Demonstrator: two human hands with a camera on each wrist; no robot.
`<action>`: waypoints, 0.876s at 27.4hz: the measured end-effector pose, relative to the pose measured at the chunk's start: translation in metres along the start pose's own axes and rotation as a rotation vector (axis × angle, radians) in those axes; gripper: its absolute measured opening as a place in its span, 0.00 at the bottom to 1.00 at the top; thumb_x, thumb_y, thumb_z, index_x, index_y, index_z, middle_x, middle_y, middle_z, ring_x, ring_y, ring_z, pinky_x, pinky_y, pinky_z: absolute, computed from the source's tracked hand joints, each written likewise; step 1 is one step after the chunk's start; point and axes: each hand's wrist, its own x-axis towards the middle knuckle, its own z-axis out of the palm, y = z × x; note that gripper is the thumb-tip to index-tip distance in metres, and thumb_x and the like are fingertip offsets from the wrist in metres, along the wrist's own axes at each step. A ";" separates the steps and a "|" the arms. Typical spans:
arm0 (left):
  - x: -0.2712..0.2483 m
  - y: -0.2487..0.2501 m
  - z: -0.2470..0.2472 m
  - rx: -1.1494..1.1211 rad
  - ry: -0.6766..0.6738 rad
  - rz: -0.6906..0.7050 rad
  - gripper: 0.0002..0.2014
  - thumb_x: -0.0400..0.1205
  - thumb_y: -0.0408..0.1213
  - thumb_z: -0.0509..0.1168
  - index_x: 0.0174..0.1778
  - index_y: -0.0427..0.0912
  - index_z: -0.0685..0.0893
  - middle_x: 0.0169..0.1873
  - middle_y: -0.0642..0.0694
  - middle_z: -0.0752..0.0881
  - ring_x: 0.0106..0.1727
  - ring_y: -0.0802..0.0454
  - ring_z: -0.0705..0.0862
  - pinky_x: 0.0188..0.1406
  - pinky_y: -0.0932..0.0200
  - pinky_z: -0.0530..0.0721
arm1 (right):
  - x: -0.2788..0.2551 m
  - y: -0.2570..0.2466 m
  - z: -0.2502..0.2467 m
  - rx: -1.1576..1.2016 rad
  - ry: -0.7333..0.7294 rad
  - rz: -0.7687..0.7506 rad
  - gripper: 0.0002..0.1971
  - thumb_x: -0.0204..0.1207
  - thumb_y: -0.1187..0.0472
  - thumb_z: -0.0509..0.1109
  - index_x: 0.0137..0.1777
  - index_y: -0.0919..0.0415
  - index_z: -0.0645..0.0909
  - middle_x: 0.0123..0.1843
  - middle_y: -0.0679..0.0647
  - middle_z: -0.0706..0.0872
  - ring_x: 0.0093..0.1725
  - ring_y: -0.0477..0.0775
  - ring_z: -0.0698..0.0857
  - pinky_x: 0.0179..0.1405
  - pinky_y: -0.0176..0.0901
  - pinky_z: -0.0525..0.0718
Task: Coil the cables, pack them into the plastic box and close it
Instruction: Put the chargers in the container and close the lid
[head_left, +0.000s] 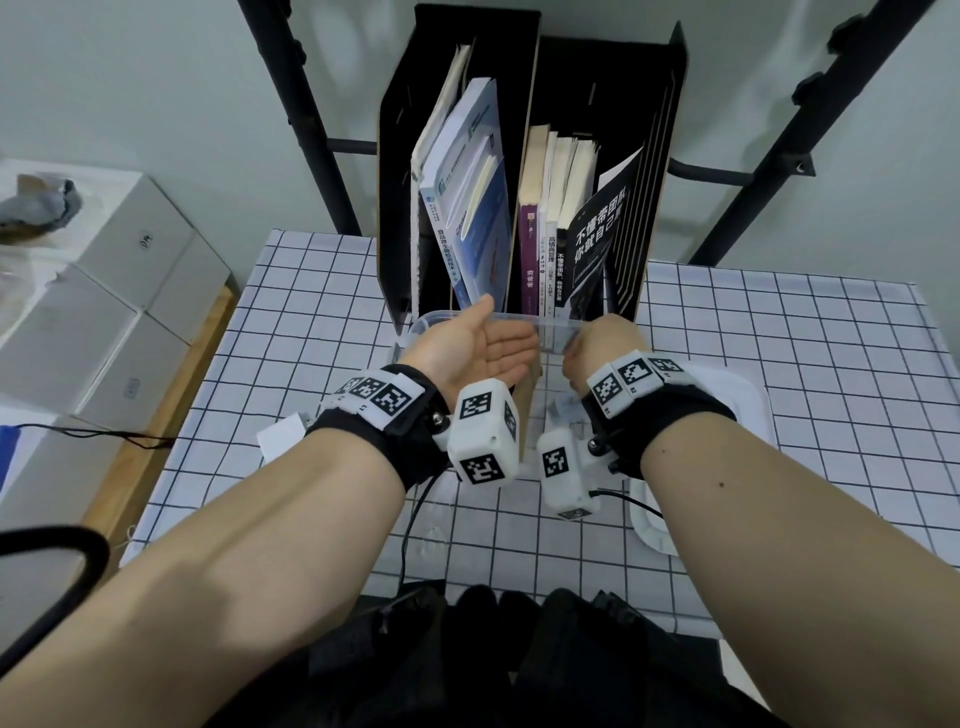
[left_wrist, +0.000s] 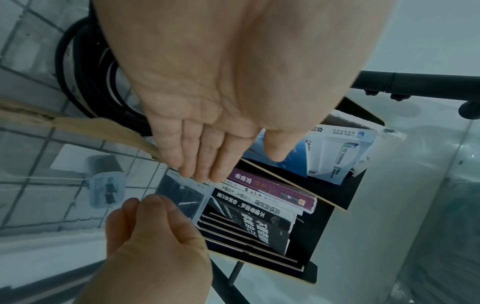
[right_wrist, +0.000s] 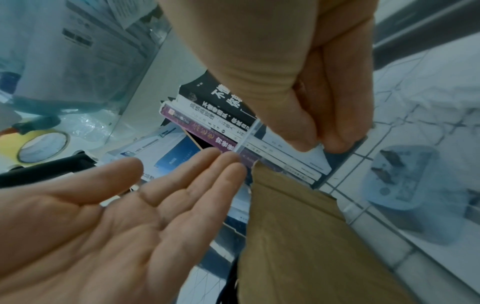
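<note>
The clear plastic box (head_left: 550, 325) stands in front of the book rack. My right hand (head_left: 592, 348) pinches its right rim between thumb and fingers; in the right wrist view the right hand (right_wrist: 311, 131) holds the thin clear box edge (right_wrist: 249, 135). My left hand (head_left: 483, 345) is open, palm up, over the box. In the left wrist view the left hand's straight fingertips (left_wrist: 197, 174) touch the box wall (left_wrist: 187, 193). A coiled black cable (left_wrist: 83, 86) lies behind the left palm, beside a brown cardboard piece (left_wrist: 103, 127). I cannot tell whether the coil is inside the box.
A black rack of books (head_left: 524, 218) stands right behind the box. A white-rimmed lid (head_left: 748, 405) lies on the chequered cloth (head_left: 779, 338) under my right forearm. A pale plug adaptor (right_wrist: 400, 185) sits on the cloth. White cartons (head_left: 104, 291) are stacked at left.
</note>
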 end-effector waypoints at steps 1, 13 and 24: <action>0.000 0.000 0.000 0.002 -0.002 0.000 0.31 0.88 0.54 0.44 0.75 0.31 0.70 0.75 0.35 0.73 0.76 0.43 0.72 0.73 0.52 0.71 | -0.002 0.001 0.000 0.048 0.042 -0.002 0.14 0.77 0.60 0.66 0.60 0.63 0.84 0.58 0.60 0.87 0.58 0.61 0.86 0.53 0.46 0.84; -0.001 -0.006 0.035 0.067 -0.074 -0.005 0.32 0.87 0.55 0.45 0.71 0.31 0.75 0.72 0.35 0.76 0.73 0.42 0.75 0.72 0.51 0.73 | -0.034 0.023 -0.037 0.753 -0.028 0.269 0.05 0.75 0.67 0.72 0.40 0.67 0.80 0.29 0.59 0.86 0.21 0.51 0.86 0.27 0.45 0.89; -0.004 -0.053 0.116 0.242 -0.146 -0.122 0.31 0.87 0.55 0.48 0.69 0.30 0.76 0.68 0.35 0.78 0.70 0.41 0.76 0.72 0.50 0.74 | -0.105 0.133 -0.030 0.986 0.056 0.481 0.08 0.79 0.65 0.67 0.39 0.67 0.80 0.33 0.59 0.86 0.32 0.55 0.85 0.30 0.42 0.86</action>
